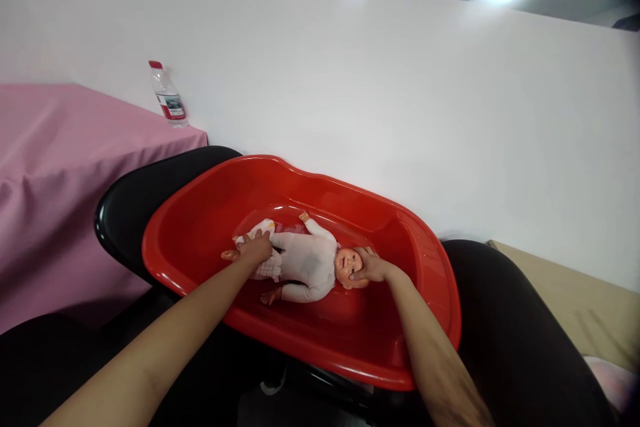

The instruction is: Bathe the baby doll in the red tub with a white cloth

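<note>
A baby doll [306, 260] with a white cloth body lies face up in a red baby bathtub [435, 267], its head toward the right. A grey patch shows on its torso. My right hand [371, 265] holds the doll's head [346, 267], thumb on the cheek and fingers around the crown. At the doll's legs, my left hand [256, 248] is closed on a white patterned cloth [270, 267]. That cloth lies over the legs, and I cannot tell whether it is a garment. One foot [230, 255] pokes out at its left.
The tub stands between two black chairs, a left one [123, 207] and a right one [510, 320]. A red-capped plastic bottle [170, 99] rests on a pink-covered table [100, 120]. Behind the tub rises a white partition [350, 80]. A wooden surface [575, 293] is at the right.
</note>
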`<state>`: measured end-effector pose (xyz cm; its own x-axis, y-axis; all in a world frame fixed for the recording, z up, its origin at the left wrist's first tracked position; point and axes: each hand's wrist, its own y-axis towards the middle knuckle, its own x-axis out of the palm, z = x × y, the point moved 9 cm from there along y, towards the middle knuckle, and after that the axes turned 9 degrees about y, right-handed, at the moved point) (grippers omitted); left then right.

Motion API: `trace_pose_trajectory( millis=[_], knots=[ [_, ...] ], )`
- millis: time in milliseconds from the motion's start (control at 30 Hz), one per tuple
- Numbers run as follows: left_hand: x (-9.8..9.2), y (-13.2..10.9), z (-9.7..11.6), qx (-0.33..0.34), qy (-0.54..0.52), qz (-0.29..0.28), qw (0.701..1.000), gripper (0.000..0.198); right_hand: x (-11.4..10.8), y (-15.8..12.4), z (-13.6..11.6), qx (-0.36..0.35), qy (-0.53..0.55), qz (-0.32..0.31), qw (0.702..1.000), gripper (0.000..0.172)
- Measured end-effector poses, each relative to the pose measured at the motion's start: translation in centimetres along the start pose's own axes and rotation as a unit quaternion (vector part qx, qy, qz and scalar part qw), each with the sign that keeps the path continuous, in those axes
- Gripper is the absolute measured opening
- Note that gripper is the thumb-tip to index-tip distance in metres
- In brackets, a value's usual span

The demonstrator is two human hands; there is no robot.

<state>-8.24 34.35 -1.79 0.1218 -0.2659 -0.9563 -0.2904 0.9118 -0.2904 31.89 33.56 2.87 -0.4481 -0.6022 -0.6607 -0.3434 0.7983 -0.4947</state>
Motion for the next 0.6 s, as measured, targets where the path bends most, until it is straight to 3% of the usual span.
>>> trace_pose_trajectory(
  millis=[267,600],
  knots=[
    [0.0,0.1,-0.8,-0.048,0.005,-0.012,0.999,0.073,0.2,0.7,0.6,-0.005,-0.006,0.006,1.0,0.111],
    [0.0,0.3,-0.8,-0.043,-0.001,-0.003,0.999,0.067,0.3,1.6,1.6,-0.017,-0.011,0.003,1.0,0.114]
  ],
)
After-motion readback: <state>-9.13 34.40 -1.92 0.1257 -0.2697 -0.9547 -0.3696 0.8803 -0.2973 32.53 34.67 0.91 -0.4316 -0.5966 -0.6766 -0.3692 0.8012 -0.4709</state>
